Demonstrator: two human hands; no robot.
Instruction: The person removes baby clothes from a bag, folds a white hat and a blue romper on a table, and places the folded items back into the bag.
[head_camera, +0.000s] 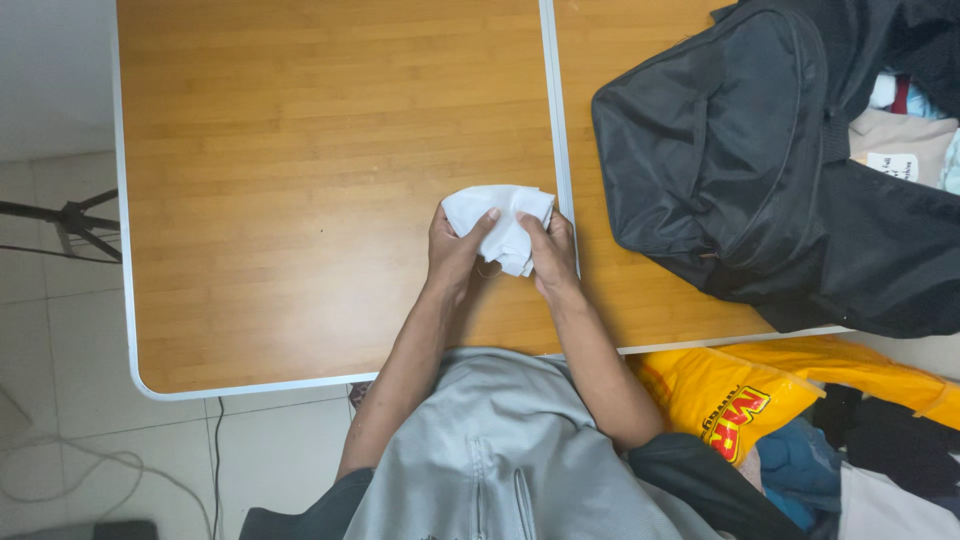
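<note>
While both hands, left (452, 250) and right (551, 253), pinch crumpled white cloth (500, 222) above table (300, 200): loose grip risks drop beside black bag (760, 170).

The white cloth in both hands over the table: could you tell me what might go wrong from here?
The white cloth is bunched between the left hand and right hand, so a loose corner could slip free. It sits over the metal seam between the two tabletops and might snag there. The open black bag lies close on the right and could be bumped.

One white cloth (503, 225), perhaps two tables (300, 180).
</note>
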